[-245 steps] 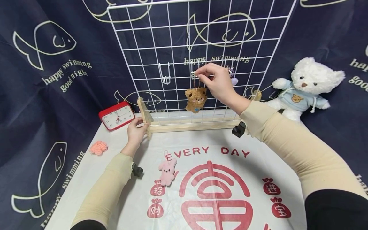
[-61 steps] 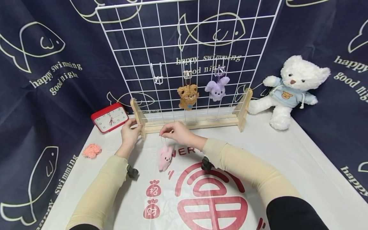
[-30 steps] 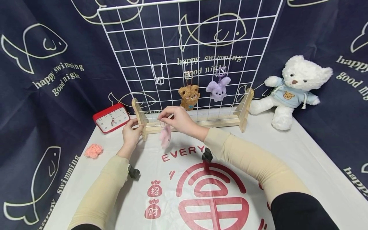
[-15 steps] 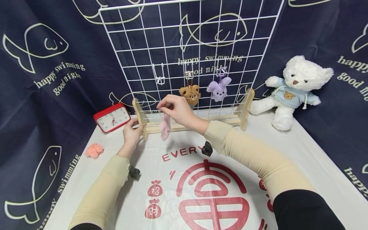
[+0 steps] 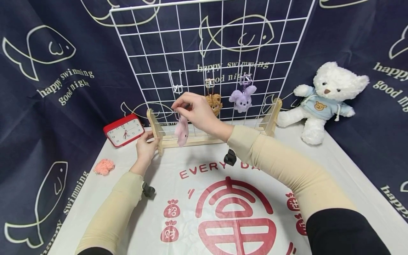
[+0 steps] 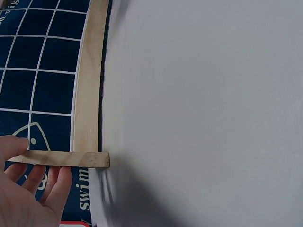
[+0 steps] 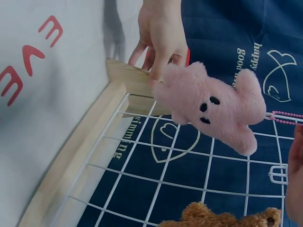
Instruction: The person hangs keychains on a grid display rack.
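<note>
My right hand (image 5: pixel 196 109) pinches the bead chain (image 7: pixel 286 117) of a pink plush bunny keychain (image 5: pixel 181 131). The bunny dangles in front of the lower left of a white wire grid rack (image 5: pixel 188 53), below a bare white hook (image 5: pixel 177 86). With thumb and fingers my left hand (image 5: pixel 146 150) grips the wooden side foot (image 6: pixel 66 159) of the rack. A brown plush bear keychain (image 5: pixel 215 102), partly behind my right hand, and a purple plush bunny keychain (image 5: pixel 243 99) hang from two other hooks.
A red alarm clock (image 5: pixel 124 131) stands left of the rack, close to my left hand. A coral yarn bundle (image 5: pixel 104 166) lies on the white tablecloth (image 5: pixel 134 233). At the right sits a white teddy bear (image 5: pixel 325 99) in a blue hoodie.
Earlier my right hand was at the brown bear by the middle hook. It then lifted the pink bunny from the table up towards the left hook. My left hand keeps its grip on the foot.
</note>
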A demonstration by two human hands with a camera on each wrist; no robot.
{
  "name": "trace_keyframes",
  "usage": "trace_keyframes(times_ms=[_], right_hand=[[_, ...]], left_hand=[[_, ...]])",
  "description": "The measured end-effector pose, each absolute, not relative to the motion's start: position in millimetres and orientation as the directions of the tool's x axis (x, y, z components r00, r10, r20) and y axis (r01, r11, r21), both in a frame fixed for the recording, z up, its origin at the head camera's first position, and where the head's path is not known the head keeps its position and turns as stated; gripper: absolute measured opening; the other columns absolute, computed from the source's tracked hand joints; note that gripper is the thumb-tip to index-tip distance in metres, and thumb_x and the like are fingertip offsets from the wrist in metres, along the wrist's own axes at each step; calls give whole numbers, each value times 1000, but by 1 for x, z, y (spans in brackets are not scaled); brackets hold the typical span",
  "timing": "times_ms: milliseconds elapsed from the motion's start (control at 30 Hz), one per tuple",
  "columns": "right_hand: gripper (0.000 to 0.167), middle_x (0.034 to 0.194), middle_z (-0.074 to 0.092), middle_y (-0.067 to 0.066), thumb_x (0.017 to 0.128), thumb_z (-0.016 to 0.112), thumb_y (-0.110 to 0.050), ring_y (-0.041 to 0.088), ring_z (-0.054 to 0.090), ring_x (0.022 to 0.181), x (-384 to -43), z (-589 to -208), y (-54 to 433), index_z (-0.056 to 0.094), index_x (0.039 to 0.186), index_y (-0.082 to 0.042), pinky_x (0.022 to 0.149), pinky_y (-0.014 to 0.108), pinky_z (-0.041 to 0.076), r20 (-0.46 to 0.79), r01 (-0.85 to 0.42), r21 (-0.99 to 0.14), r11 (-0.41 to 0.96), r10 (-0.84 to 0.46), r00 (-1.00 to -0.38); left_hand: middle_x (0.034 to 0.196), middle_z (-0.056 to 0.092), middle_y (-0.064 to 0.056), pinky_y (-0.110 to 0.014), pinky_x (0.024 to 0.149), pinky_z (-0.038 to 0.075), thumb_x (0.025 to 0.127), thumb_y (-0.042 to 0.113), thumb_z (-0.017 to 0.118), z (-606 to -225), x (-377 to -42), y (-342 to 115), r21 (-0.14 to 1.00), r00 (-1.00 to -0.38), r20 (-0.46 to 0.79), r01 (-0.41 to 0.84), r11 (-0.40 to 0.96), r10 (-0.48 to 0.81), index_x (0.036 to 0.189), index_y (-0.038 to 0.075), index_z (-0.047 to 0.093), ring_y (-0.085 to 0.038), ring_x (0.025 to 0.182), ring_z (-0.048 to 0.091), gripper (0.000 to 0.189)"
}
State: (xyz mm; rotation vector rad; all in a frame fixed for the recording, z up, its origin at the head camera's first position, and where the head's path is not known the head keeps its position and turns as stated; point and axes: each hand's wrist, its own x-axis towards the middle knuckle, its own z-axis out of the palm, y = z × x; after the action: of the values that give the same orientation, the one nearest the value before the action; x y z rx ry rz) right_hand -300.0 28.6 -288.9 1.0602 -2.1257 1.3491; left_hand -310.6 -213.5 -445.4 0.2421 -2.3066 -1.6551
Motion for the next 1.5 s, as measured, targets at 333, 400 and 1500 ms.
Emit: trace_keyframes(times_ms=[333, 400, 1500], right_hand=[[7, 94, 71, 7, 93, 71, 3, 11, 62, 82, -303, -280, 26, 76, 93, -2, 69, 24, 57, 735, -806, -552, 215, -331, -591], [6, 95, 72, 6, 93, 71, 2, 11, 62, 81, -304, -277, 25, 76, 93, -3, 67, 24, 56, 744, -811, -544, 215, -322, -585], [4, 95, 70, 5, 95, 71, -3, 10, 63, 84, -319, -258, 22, 75, 96, -3, 71, 22, 53, 753, -783, -554, 282, -230, -616]], left_hand=[[126, 66, -21, -12, 67, 56, 93, 3, 69, -448, -312, -215, 948, -945, 133, 34, 316, -299, 128, -1, 65, -38, 108, 66, 36], [126, 66, -21, -13, 68, 57, 93, 3, 70, -448, -312, -216, 951, -945, 132, 35, 308, -300, 128, -1, 65, -39, 108, 66, 36], [127, 66, -19, -13, 68, 57, 93, 4, 70, -448, -313, -214, 946, -945, 116, 11, 323, -306, 127, 0, 65, -36, 109, 66, 34]])
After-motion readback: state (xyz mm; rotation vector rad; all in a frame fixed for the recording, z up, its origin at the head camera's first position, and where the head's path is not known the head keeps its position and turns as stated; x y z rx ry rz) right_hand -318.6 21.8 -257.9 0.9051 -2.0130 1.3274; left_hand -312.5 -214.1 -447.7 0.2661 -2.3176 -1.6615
